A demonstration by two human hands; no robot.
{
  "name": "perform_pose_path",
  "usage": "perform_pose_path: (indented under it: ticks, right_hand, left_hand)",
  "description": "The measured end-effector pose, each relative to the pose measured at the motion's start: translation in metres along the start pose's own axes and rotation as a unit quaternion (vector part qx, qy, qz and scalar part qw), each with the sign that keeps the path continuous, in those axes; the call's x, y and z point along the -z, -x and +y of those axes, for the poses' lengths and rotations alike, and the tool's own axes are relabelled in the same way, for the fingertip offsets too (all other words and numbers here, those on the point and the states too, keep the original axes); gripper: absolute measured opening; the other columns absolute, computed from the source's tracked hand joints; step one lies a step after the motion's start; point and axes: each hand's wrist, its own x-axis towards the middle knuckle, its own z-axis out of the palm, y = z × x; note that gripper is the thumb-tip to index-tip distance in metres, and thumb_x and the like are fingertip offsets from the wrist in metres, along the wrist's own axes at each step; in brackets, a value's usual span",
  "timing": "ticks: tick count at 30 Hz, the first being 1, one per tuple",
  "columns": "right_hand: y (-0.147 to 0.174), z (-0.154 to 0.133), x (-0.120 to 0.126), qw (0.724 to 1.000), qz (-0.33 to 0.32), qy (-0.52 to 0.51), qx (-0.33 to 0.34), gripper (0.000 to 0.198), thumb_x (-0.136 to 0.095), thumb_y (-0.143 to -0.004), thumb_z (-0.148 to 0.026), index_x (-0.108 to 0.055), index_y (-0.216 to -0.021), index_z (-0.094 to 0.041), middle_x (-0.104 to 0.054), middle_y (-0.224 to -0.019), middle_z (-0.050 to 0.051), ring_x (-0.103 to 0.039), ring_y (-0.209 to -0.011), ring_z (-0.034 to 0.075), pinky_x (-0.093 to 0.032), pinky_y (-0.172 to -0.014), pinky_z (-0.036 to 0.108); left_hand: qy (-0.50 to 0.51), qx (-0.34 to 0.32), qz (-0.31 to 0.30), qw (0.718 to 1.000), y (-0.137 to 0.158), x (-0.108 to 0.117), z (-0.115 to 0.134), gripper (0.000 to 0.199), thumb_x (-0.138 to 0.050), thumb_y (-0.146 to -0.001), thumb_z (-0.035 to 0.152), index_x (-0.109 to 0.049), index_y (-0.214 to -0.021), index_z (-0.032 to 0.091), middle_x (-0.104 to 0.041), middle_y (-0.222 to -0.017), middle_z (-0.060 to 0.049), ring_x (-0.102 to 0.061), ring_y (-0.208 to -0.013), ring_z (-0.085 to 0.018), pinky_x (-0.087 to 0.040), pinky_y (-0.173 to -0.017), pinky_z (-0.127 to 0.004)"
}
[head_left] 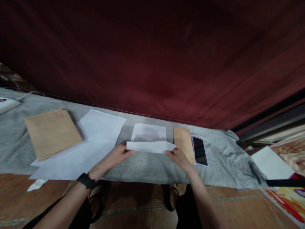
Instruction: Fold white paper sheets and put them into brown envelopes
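bare left forearm (68,198): slanting inward, black wristband (86,181) on
left hand (119,155): closed to a pinch, long white paper strip (150,147)
right hand (178,156): same deal, other end

dark red backdrop (152,70) | grey cloth-covered table (140,170) | brown tiled floor (130,200) below | dim, uneven light

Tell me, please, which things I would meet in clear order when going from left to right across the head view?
White object with a cable → wide brown envelope → left hand → held white paper → narrow brown envelope → phone.
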Motion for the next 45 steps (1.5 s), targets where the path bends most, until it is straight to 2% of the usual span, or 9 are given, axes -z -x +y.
perform_pose_path:
  ticks: [4, 13, 22, 26, 30, 34, 38, 41, 45]
  right_hand:
    - [-0.012, 0.0, -0.006, 0.999, 0.037, -0.033, 0.002, 0.035, -0.056, -0.091, -0.042, -0.067, -0.068, -0.019, -0.069, -0.065, 0.004, -0.066, -0.068, 0.019, -0.047, -0.062, 0.027]
    - [-0.029, -0.017, -0.007, 0.992, 0.093, -0.082, -0.018, 0.038, -0.054, -0.093, -0.05, -0.069, -0.076, -0.02, -0.065, -0.063, 0.002, -0.063, -0.067, 0.018, -0.05, -0.06, 0.025]
    - [-0.04, -0.016, -0.014, 0.986, 0.114, -0.114, -0.043, 0.038, -0.053, -0.093, -0.051, -0.072, -0.088, -0.018, -0.071, -0.077, 0.006, -0.066, -0.075, 0.021, -0.055, -0.064, 0.028]
    - [-0.04, -0.01, -0.01, 0.975, 0.071, -0.209, -0.03, 0.04, -0.056, -0.089, -0.054, -0.073, -0.095, -0.018, -0.074, -0.088, 0.007, -0.068, -0.08, 0.022, -0.057, -0.066, 0.03]
    - [-0.031, -0.006, 0.005, 0.952, -0.04, -0.304, 0.018, 0.04, -0.07, -0.08, -0.054, -0.076, -0.099, -0.019, -0.078, -0.096, 0.006, -0.071, -0.093, 0.024, -0.057, -0.086, 0.037]
    - [-0.016, -0.006, 0.019, 0.948, -0.129, -0.283, 0.062, 0.036, -0.075, -0.076, -0.051, -0.08, -0.097, -0.022, -0.076, -0.116, 0.007, -0.067, -0.113, 0.028, -0.051, -0.1, 0.041]
    - [-0.004, -0.01, 0.023, 0.95, -0.204, -0.209, 0.108, 0.024, -0.068, -0.082, -0.038, -0.081, -0.098, -0.025, -0.074, -0.123, 0.006, -0.064, -0.121, 0.025, -0.048, -0.106, 0.04]
    - [0.001, -0.012, 0.019, 0.967, -0.183, -0.159, 0.082, 0.021, -0.065, -0.082, -0.033, -0.08, -0.093, -0.024, -0.076, -0.113, 0.006, -0.068, -0.111, 0.025, -0.052, -0.095, 0.037]
    - [-0.005, -0.01, 0.009, 0.989, -0.105, -0.104, 0.024, 0.029, -0.057, -0.089, -0.04, -0.074, -0.078, -0.019, -0.071, -0.072, 0.001, -0.065, -0.07, 0.019, -0.048, -0.064, 0.028]
  left_hand:
    - [0.059, 0.07, 0.052, 0.994, -0.007, -0.006, 0.004, 0.042, -0.067, -0.075, 0.057, -0.079, -0.084, 0.018, -0.078, -0.083, -0.005, -0.07, -0.08, -0.028, -0.053, -0.072, -0.034]
    - [0.167, 0.103, 0.112, 0.974, -0.022, -0.011, 0.006, 0.056, -0.072, -0.067, 0.065, -0.075, -0.09, 0.015, -0.077, -0.087, -0.007, -0.069, -0.081, -0.026, -0.052, -0.071, -0.033]
    - [0.197, 0.094, 0.143, 0.965, -0.034, -0.018, 0.008, 0.06, -0.072, -0.067, 0.069, -0.074, -0.094, 0.015, -0.078, -0.089, -0.008, -0.07, -0.085, -0.027, -0.054, -0.074, -0.034]
    - [0.258, 0.102, 0.11, 0.955, -0.029, -0.01, 0.019, 0.062, -0.076, -0.068, 0.064, -0.075, -0.105, 0.015, -0.078, -0.104, -0.011, -0.071, -0.092, -0.027, -0.055, -0.078, -0.034]
    - [0.259, 0.104, 0.072, 0.958, -0.021, 0.008, 0.02, 0.056, -0.078, -0.069, 0.061, -0.078, -0.104, 0.017, -0.079, -0.108, -0.01, -0.07, -0.104, -0.03, -0.055, -0.089, -0.039]
    - [0.153, 0.04, -0.061, 0.986, -0.013, 0.025, 0.012, 0.044, -0.081, -0.066, 0.053, -0.082, -0.097, 0.023, -0.075, -0.123, -0.009, -0.065, -0.12, -0.034, -0.05, -0.101, -0.043]
    - [0.002, -0.059, -0.171, 0.984, -0.003, 0.034, 0.006, 0.026, -0.072, -0.078, 0.04, -0.081, -0.102, 0.033, -0.069, -0.135, -0.004, -0.051, -0.139, -0.03, -0.037, -0.117, -0.046]
    - [-0.025, -0.071, -0.173, 0.982, 0.002, 0.033, 0.004, 0.021, -0.072, -0.078, 0.041, -0.082, -0.094, 0.033, -0.07, -0.133, -0.003, -0.052, -0.138, -0.029, -0.038, -0.115, -0.044]
    - [0.083, 0.06, -0.087, 0.991, -0.002, 0.021, 0.006, 0.037, -0.07, -0.074, 0.058, -0.08, -0.078, 0.023, -0.08, -0.093, -0.006, -0.071, -0.093, -0.029, -0.055, -0.081, -0.036]
